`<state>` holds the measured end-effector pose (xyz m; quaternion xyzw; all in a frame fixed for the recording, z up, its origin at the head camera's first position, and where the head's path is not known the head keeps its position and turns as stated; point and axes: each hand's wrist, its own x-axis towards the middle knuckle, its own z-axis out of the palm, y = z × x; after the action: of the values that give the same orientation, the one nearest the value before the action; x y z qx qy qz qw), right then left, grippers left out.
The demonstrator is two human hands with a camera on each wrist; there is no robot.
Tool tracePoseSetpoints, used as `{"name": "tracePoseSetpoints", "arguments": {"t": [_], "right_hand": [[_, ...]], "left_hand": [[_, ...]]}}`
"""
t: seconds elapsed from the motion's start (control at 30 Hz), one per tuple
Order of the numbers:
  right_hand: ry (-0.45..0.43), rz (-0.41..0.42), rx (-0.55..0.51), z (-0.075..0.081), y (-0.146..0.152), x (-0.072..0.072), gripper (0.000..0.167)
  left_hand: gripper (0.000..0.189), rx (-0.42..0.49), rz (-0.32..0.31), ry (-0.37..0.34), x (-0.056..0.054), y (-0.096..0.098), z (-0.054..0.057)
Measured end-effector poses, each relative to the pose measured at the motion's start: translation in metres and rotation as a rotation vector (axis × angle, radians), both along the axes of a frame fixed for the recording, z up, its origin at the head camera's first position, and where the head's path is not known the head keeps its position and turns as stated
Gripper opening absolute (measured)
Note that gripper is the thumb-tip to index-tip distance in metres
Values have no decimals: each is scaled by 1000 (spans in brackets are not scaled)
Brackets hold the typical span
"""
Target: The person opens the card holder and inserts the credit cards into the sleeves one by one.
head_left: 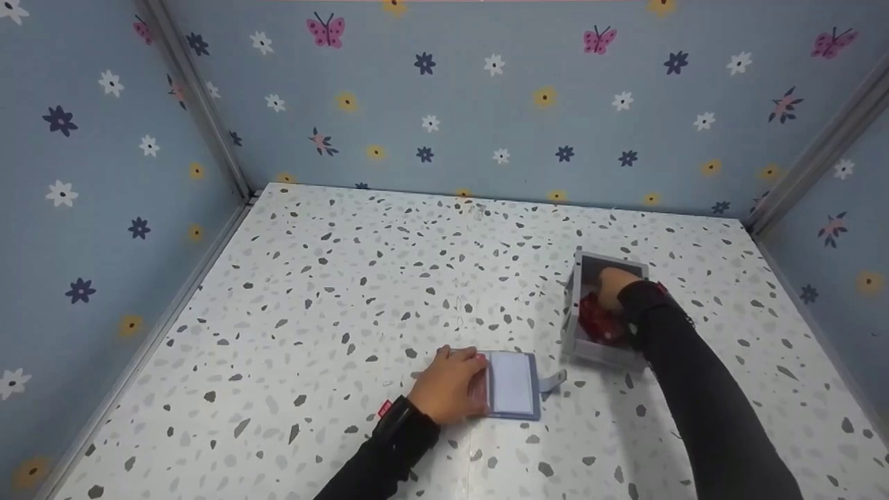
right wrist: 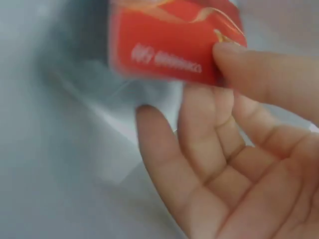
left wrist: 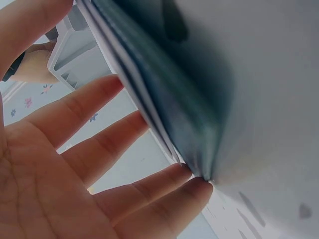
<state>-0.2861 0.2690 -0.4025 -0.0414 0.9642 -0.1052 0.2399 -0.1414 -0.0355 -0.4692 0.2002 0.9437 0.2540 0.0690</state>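
On the table lies an unfolded card holder [head_left: 512,383] with clear sleeves, a grey-blue cover and a strap [head_left: 553,380] at its right side. My left hand [head_left: 448,385] rests over its left half, where something reddish shows under the fingers. In the left wrist view the fairly straight fingertips [left wrist: 197,184] touch the edges of the sleeves. My right hand [head_left: 615,286] is inside a grey box [head_left: 571,323]. Between thumb and fingers it pinches a red card [right wrist: 164,45] with gold ribbons and a printed number. More red items [head_left: 601,321] lie in the box.
The speckled white table [head_left: 333,292] is enclosed by flower-patterned panels [head_left: 458,104] at the back and both sides, with metal posts [head_left: 201,97] at the corners. A small red tag [head_left: 385,408] shows beside my left wrist.
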Motion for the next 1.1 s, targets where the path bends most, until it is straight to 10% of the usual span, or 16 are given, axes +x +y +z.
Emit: {"name": "tracePoseSetpoints", "arguments": {"t": [0.7, 1.1], "right_hand": [[183, -197, -440, 51, 26, 15, 43], [163, -241, -836, 26, -38, 57, 20]], "left_hand": [[69, -12, 7, -11, -2, -1, -1], [67, 17, -6, -33, -4, -3, -2]]}}
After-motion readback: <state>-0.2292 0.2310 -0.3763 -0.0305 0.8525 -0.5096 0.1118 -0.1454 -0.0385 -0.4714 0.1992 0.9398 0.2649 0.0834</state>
